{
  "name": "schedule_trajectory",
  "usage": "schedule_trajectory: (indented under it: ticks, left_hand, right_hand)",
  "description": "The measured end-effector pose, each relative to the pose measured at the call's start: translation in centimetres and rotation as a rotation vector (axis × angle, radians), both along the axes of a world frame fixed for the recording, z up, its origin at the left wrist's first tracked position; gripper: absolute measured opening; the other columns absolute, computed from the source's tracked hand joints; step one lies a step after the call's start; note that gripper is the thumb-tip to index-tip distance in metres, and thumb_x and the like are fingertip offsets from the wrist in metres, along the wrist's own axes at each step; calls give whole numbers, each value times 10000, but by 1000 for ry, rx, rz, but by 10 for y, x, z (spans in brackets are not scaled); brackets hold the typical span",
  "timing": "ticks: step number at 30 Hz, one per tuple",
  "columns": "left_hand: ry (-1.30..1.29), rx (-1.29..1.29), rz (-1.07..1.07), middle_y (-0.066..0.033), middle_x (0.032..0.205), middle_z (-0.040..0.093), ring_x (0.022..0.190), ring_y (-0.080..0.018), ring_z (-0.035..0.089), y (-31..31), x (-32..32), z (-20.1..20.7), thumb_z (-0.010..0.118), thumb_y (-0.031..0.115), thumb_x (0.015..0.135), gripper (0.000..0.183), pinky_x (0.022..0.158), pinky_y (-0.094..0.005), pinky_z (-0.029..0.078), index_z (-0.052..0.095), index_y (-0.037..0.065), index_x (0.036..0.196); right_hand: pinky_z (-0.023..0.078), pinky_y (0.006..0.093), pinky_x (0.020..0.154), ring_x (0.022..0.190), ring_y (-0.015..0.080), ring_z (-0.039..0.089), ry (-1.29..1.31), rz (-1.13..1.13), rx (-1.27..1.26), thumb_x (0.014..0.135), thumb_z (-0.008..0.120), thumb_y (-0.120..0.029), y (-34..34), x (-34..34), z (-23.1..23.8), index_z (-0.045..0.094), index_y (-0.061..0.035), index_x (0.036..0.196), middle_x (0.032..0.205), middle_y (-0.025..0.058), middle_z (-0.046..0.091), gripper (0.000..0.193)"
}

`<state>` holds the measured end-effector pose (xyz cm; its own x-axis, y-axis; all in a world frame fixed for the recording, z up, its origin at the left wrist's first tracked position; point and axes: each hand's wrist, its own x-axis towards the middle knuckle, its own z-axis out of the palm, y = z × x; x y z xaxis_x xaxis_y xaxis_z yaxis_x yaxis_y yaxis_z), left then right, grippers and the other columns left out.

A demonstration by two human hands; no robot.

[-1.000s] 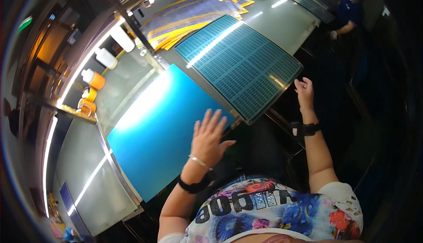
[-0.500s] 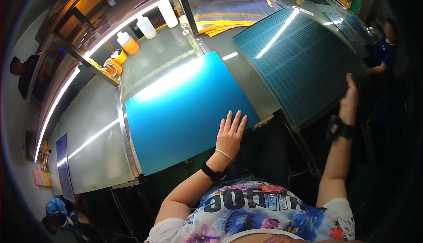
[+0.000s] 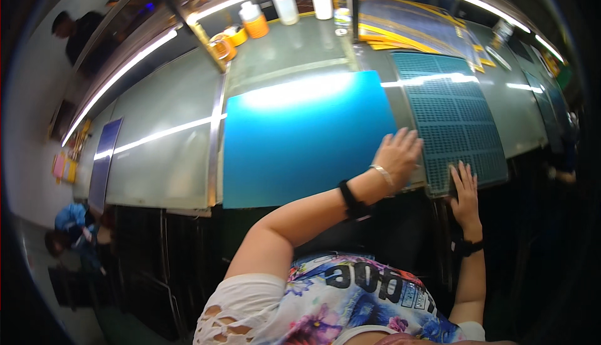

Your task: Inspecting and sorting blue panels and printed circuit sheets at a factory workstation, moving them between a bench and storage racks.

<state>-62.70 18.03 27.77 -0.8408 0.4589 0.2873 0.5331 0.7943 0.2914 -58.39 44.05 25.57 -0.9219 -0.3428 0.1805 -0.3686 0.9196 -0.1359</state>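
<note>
A plain bright blue sheet (image 3: 300,144) lies flat on the glass-topped table in front of me, its far part glaring with reflected light. To its right rests a teal panel (image 3: 454,119) with rows of small dark patterning. My left hand (image 3: 399,156), slightly blurred, is at the blue sheet's right edge, fingers stretched toward the teal panel; whether it touches either one I cannot tell. My right hand (image 3: 464,198) has its fingers spread over the near edge of the teal panel, holding nothing.
White bottles (image 3: 286,7), an orange-banded bottle (image 3: 253,20) and tape rolls (image 3: 222,46) stand along the back beneath a lit shelf. Yellow-edged sheets (image 3: 407,22) are stacked at the back right. A narrow purple panel (image 3: 104,163) lies far left. Other people are at both sides.
My view has turned, shifting the table. The teal panel now lies squarer beside the blue sheet. My right hand has come onto its near edge; my left has moved toward it from the blue sheet's corner.
</note>
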Motion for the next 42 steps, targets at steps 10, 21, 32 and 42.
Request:
schedule_trajectory:
  ticks: [10,21,32,42]
  left_hand:
    - [-295,-86,62,-114,1483,175,1381,-304,73,59,-57,-55,454,554,842,745,1068,-582,36,276,102,1407]
    - [-27,370,132,-116,880,594,882,-291,556,30,-76,-34,543,216,829,144,796,-470,397,607,88,849]
    - [-110,-168,-131,-112,1452,258,1366,-265,166,45,-73,-53,459,665,779,845,1087,-488,148,308,101,1390]
    - [-167,-269,-23,-134,1437,283,1336,-255,252,55,-75,-47,481,605,816,804,1076,-470,199,290,80,1394]
  right_hand:
    - [322,494,997,1221,486,344,23,-8,-41,794,623,-380,-65,11,-8,470,57,1122,1300,290,403,568]
    - [439,309,530,575,184,574,-32,-155,-615,913,445,-86,-22,-37,23,542,21,773,636,116,575,200]
    - [512,255,699,747,135,634,407,-66,-530,933,485,-157,37,-104,150,609,-17,1051,856,75,648,222]
    - [403,303,710,779,188,518,594,83,227,832,589,-42,38,21,219,652,-66,1040,769,103,557,219]
